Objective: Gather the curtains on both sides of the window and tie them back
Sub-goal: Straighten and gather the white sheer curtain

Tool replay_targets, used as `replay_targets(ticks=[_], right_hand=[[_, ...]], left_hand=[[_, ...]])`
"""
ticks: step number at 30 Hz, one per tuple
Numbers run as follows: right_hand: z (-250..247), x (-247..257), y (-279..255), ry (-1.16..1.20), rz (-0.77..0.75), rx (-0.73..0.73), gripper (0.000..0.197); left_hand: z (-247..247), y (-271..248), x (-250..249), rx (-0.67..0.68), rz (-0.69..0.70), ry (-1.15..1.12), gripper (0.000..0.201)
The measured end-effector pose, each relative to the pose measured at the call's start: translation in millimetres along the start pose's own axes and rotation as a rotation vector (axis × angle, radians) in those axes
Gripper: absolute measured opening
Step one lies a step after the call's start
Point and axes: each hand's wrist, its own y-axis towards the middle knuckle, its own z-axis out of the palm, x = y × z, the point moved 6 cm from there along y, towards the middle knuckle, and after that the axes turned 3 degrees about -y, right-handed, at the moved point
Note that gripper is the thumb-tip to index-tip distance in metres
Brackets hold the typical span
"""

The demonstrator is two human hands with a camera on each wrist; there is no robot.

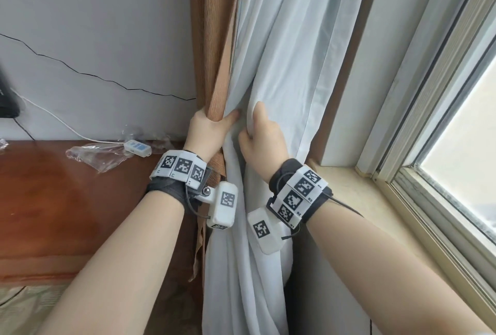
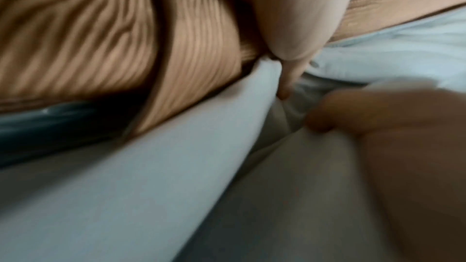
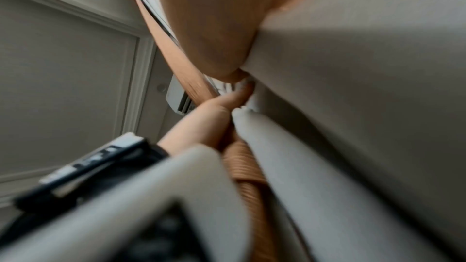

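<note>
1. The left hand (image 1: 206, 130) wraps its fingers around the brown curtain (image 1: 212, 39), gathered in the wall corner, thumb pressing into the white sheer curtain (image 1: 290, 52) beside it.
2. The right hand (image 1: 261, 144) pinches a fold of the white sheer curtain, just beside the left hand — fabric bunches between them.
3. Left of the curtains stands a wooden table (image 1: 53, 200) carrying a crumpled clear plastic bag (image 1: 94, 154) and a white remote (image 1: 138, 147) on a white cord.
4. To the right lie the stone sill (image 1: 362, 200) and the window frame (image 1: 429, 146) — the sheer hangs over the sill's near corner.
</note>
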Motion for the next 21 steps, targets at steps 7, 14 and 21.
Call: replay_targets(ticks=[7,14,21], right_hand=[[20.5,6.5,3.9,0.039,-0.106,0.009,0.024],[34.2,14.0,1.1,0.152,-0.063,0.049,0.027],[44.5,15.9,4.0,0.280,-0.060,0.162,0.033]], left_hand=[[-7.7,-16.4,-18.9,0.151,-0.022,-0.093,0.018],[-12.6,-10.3,-28.9,0.170,-0.131,-0.181,0.020],[-22.9,-2.1,-28.0,-0.027,-0.107,-0.113,0.035]])
